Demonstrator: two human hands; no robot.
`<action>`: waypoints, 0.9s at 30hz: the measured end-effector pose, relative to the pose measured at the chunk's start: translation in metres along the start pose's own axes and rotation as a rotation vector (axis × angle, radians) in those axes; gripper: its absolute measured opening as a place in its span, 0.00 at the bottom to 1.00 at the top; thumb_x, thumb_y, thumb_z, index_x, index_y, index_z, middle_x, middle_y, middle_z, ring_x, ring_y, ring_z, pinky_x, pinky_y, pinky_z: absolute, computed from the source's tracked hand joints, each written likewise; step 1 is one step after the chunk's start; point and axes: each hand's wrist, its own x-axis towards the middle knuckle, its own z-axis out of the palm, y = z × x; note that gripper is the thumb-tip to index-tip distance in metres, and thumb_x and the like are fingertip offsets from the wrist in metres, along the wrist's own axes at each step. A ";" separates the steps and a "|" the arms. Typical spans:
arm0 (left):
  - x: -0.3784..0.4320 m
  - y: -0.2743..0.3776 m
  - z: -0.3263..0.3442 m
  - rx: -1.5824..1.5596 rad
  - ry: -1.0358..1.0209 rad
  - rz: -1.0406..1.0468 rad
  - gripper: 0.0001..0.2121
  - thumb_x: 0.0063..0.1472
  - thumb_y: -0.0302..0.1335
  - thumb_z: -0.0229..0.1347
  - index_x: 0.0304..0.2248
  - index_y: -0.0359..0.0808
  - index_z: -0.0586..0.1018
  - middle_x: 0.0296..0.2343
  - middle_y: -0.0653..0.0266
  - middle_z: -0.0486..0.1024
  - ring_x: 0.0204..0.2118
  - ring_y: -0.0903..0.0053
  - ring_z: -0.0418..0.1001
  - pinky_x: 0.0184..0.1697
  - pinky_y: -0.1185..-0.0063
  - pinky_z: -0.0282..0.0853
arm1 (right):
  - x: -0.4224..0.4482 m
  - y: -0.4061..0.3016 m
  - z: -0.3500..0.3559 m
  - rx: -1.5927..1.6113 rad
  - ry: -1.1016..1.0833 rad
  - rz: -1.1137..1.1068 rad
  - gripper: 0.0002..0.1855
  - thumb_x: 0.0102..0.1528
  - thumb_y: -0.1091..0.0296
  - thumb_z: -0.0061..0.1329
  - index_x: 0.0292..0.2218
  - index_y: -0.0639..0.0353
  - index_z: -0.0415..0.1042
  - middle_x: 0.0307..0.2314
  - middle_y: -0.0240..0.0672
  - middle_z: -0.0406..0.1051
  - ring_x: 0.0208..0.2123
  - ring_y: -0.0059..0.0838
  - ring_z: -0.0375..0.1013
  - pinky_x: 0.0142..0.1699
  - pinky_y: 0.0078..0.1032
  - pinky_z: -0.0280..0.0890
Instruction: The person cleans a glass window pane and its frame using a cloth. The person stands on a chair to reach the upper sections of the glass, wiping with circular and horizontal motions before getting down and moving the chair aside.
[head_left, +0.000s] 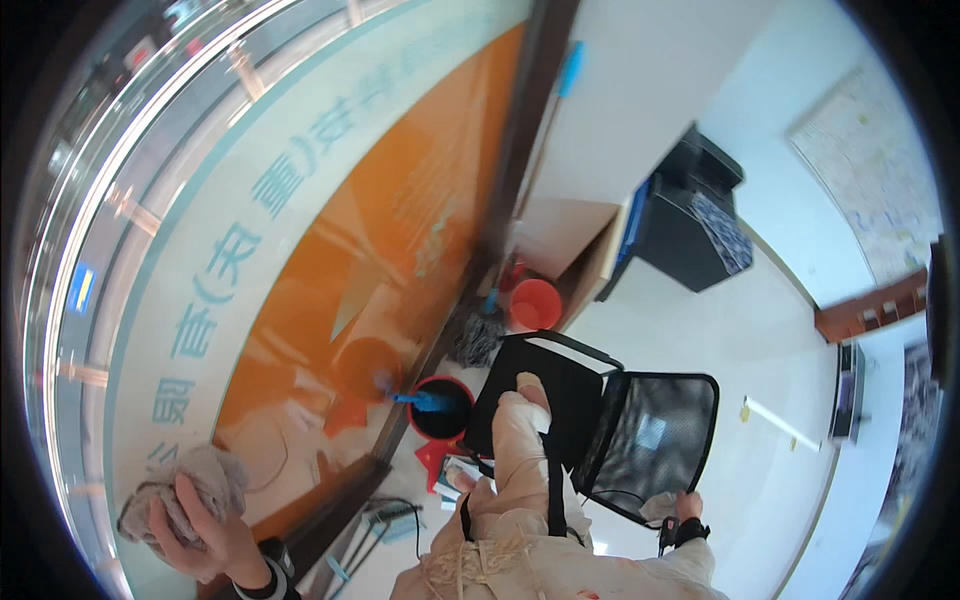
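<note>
My left hand (199, 529) presses a bunched grey cloth (196, 487) against a large glass pane (289, 97) with an orange panel and mirrored lettering. At the lower right, my right hand (688, 506) is closed around a pale cloth (658, 508) at the corner of the chair's mesh backrest (652, 435). My bent leg (517, 450) reaches over the black chair seat (555, 390), the foot resting on it. The fingers of my right hand are partly hidden.
Beside the dark window frame (517, 97) stand a black-lined bin (442, 420) holding a blue-handled item, a grey mop head (478, 337) and a red bucket (535, 304). Farther off are a black cloth-draped piece (694, 225) and a whiteboard (862, 165). A metal stand (367, 532) is below.
</note>
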 end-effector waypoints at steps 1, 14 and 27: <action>-0.006 -0.002 0.000 -0.016 -0.010 0.001 0.16 0.47 0.22 0.60 0.38 0.44 0.78 0.41 0.59 0.67 0.39 0.65 0.70 0.36 0.74 0.70 | 0.000 0.002 0.009 -0.007 0.134 -0.022 0.19 0.49 0.53 0.45 0.29 0.63 0.71 0.32 0.49 0.72 0.35 0.51 0.71 0.40 0.42 0.65; -0.047 -0.018 -0.010 -0.300 -0.087 0.044 0.21 0.44 0.15 0.54 0.40 0.41 0.74 0.44 0.57 0.66 0.41 0.59 0.68 0.39 0.68 0.64 | -0.019 -0.022 0.012 -0.013 0.353 0.039 0.09 0.49 0.66 0.44 0.25 0.60 0.73 0.26 0.43 0.74 0.31 0.43 0.74 0.36 0.37 0.68; -0.059 -0.030 -0.029 -0.374 -0.115 0.056 0.18 0.42 0.19 0.56 0.38 0.38 0.74 0.42 0.55 0.67 0.41 0.58 0.67 0.41 0.65 0.63 | -0.027 -0.013 0.013 0.126 0.390 0.119 0.05 0.45 0.68 0.49 0.24 0.58 0.75 0.28 0.41 0.74 0.33 0.41 0.74 0.37 0.34 0.69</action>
